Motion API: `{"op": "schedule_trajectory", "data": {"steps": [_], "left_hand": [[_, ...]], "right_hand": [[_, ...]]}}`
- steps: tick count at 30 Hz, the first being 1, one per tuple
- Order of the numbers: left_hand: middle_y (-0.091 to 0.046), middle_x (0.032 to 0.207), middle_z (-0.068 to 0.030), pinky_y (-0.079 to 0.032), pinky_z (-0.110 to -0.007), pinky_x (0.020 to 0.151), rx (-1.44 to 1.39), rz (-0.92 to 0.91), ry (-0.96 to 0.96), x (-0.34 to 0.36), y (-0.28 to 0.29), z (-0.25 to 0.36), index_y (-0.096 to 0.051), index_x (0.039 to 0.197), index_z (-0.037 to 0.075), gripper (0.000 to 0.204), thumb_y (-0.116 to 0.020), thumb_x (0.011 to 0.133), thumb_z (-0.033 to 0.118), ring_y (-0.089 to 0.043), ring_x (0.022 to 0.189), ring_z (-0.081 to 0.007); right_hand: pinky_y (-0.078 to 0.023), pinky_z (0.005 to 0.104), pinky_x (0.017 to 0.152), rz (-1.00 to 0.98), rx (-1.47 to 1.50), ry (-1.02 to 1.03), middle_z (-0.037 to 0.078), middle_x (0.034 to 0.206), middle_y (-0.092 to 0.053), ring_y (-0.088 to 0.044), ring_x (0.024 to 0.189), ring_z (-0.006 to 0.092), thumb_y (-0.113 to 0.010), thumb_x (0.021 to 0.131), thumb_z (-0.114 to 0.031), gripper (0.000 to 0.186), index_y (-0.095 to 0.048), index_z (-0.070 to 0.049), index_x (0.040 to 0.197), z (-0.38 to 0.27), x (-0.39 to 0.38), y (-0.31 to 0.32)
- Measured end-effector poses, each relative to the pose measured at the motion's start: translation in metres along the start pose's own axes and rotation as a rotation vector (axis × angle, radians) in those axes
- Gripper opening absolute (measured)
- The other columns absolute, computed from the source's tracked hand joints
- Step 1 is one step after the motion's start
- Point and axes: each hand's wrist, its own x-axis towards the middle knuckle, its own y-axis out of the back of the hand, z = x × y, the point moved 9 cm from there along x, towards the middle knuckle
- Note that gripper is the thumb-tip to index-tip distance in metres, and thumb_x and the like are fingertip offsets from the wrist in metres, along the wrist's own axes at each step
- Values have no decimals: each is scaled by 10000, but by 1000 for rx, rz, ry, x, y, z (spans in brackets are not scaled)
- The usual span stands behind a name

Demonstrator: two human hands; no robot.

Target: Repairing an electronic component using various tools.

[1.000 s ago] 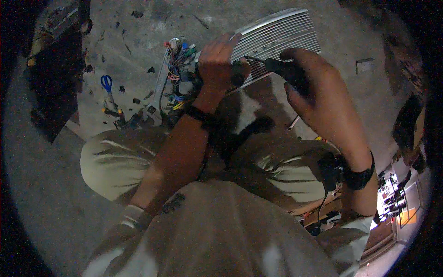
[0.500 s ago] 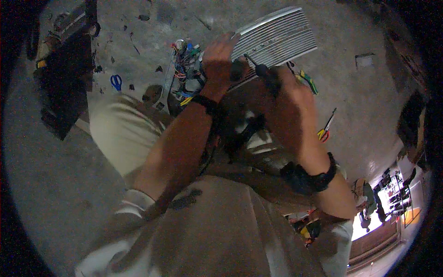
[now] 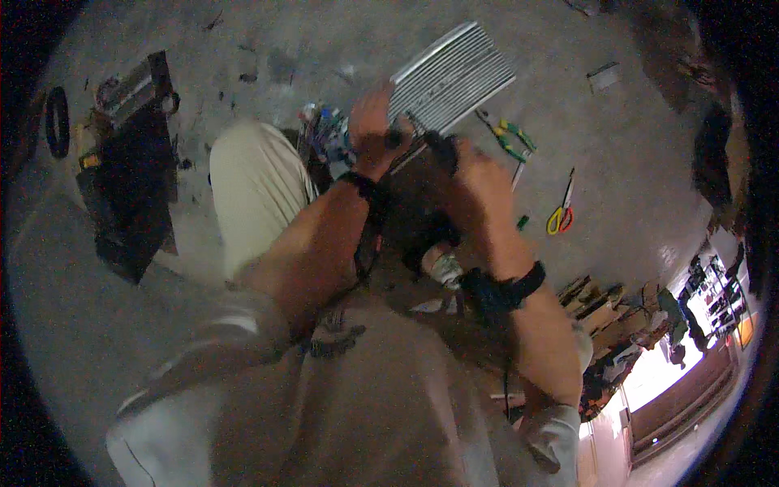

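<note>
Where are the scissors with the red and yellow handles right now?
In the head view, the scissors lie on the floor to the right of the person's right hand, below and right of the green-and-yellow pliers.

A grey concrete floor [image 3: 552,36] spreads beneath everything, dotted with small dark scraps. Toward the right lie green-and-yellow-handled pliers [image 3: 505,141], with a slender pale rod [image 3: 517,174] just beside them. Nearer the wearer rest scissors [image 3: 565,209] with red and yellow handle loops, blades pointing away, and a tiny green piece [image 3: 522,221] to their left. A small pale rectangular plate [image 3: 602,75] sits farther off. On the left stand a large dark panel [image 3: 134,203] and a black ring [image 3: 57,122]. Brownish, blurred clutter [image 3: 596,312] fills the lower right, near a brightly lit opening [image 3: 649,381].
</note>
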Motion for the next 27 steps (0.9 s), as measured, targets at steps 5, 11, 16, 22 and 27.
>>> {"op": "schedule_trajectory", "data": {"steps": [5, 11, 16, 22, 27], "left_hand": [[-640, 1256, -254, -489, -534, 952, -19, -34, 33, 1, -10, -10, -617, 1268, -19, 564, -586, 834, 341, -609, 1116, -461], [-624, 1299, -242, -465, -536, 998, 15, -103, 40, 1, -4, -5, -608, 1277, -6, 578, -618, 777, 284, -591, 1149, -467], [-620, 1320, -245, -462, -522, 1004, 34, -54, 0, 1, -1, 0, -600, 1297, -5, 606, -632, 748, 247, -591, 1181, -458], [-617, 1330, -252, -461, -526, 1009, 59, -94, 32, -2, -9, -6, -600, 1313, -7, 621, -627, 765, 283, -595, 1190, -448], [-626, 1324, -243, -465, -525, 1000, 75, -101, 53, -2, -7, -5, -602, 1304, -21, 636, -639, 756, 300, -605, 1179, -435]], "right_hand": [[-531, 524, 729, 130, 286, -91, 287, 892, -694, -675, 863, 471, -694, 900, -215, 290, -613, -9, 1087, 3, 3, 10], [-539, 505, 713, 44, 267, -57, 265, 984, -699, -680, 874, 469, -718, 886, -209, 371, -593, -5, 1169, 5, 2, 22], [-566, 442, 629, 90, -128, 247, 158, 974, -654, -691, 798, 374, -687, 868, -175, 394, -588, -30, 1220, -28, -9, 24], [-556, 415, 574, 98, -354, 421, 142, 878, -627, -684, 738, 330, -648, 887, -168, 328, -612, -37, 1186, -57, -15, 9], [-532, 498, 614, 108, 104, -98, 221, 856, -684, -691, 811, 407, -664, 938, -194, 281, -594, -9, 1139, -24, -8, 5]]}}
